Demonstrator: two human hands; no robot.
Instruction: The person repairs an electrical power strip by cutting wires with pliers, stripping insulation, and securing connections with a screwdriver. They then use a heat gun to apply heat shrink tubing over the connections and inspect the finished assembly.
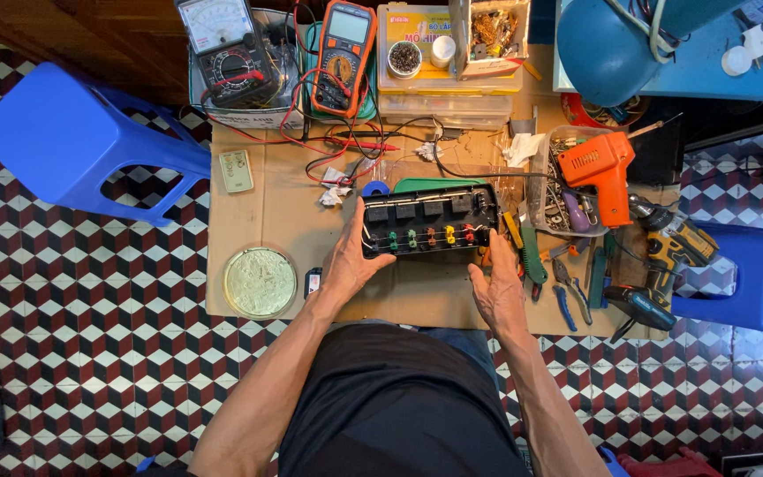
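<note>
A black rectangular electrical box [428,219] lies open on a sheet of cardboard [267,212] on the floor. Inside it I see a row of dark relays and a row of coloured terminals in green, orange, yellow and red. My left hand [350,259] grips the box at its left end, thumb on the near edge. My right hand [496,283] rests against the near right corner of the box, fingers slightly spread. A black cable [452,173] runs from the box's far side toward the right.
Two multimeters [343,58] [223,49] stand at the back. An orange soldering gun [605,172], pliers [567,287] and a cordless drill [668,256] lie right. A round tin [260,282] sits left. Blue stools [81,137] [757,274] flank the cardboard.
</note>
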